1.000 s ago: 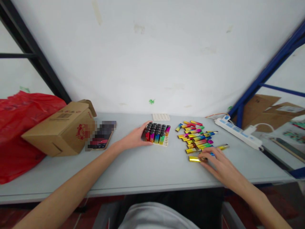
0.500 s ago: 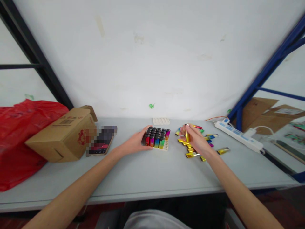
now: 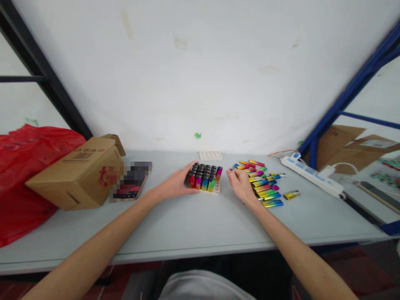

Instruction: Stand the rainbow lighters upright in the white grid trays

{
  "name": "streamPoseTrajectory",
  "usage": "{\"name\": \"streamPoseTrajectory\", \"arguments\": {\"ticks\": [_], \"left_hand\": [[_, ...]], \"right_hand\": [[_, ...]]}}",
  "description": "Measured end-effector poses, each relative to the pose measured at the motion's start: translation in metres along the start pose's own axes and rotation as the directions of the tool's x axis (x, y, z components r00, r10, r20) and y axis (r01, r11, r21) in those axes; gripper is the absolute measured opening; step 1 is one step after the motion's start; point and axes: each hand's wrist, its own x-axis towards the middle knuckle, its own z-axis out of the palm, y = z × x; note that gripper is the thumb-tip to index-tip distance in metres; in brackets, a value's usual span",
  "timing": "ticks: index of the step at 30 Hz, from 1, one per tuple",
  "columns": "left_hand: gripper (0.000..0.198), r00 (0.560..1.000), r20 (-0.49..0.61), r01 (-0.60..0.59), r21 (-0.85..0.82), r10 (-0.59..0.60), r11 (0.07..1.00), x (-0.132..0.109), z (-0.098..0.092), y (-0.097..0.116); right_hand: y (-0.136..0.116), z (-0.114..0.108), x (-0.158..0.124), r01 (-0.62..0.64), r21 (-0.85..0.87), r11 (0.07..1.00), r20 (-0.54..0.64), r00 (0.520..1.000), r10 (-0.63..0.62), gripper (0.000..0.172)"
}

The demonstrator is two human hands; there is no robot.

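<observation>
A white tray (image 3: 215, 191) stands in the middle of the table, packed with several upright rainbow-coloured lighters (image 3: 204, 177). My left hand (image 3: 176, 184) is wrapped round the tray's left side and grips it. My right hand (image 3: 239, 183) hovers just right of the tray with its fingers curled round a lighter that they mostly hide. To the right of that hand lies a loose pile of several gold and rainbow lighters (image 3: 262, 185), and one gold lighter (image 3: 292, 194) lies apart from the pile.
An empty white tray (image 3: 210, 155) sits by the wall behind the full one. A cardboard box (image 3: 79, 173), a phone (image 3: 131, 185) and a red plastic bag (image 3: 21, 166) occupy the left. A white power strip (image 3: 312, 176) lies at the right.
My right hand picked a gold lighter from the front of the pile, lifted it upright, then moved left to the tray's right side. My left hand stayed on the tray.
</observation>
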Motion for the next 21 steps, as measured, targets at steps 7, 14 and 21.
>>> {"name": "streamPoseTrajectory", "arguments": {"ticks": [7,14,21], "left_hand": [[0.103,1.000,-0.006,0.012,0.020,-0.011,1.000,0.000,0.001,-0.001],[0.104,1.000,-0.003,0.015,0.027,-0.015,1.000,-0.001,0.001,-0.003],[0.104,1.000,-0.005,0.022,0.023,-0.022,1.000,-0.001,0.000,-0.001]], "right_hand": [[-0.012,-0.002,-0.005,0.034,-0.057,0.998,-0.057,0.998,-0.038,0.052],[-0.012,-0.003,-0.005,0.050,-0.091,0.995,-0.016,0.999,-0.052,0.047],[-0.020,-0.016,-0.005,0.213,-0.171,0.962,0.148,0.971,-0.189,0.040]]}}
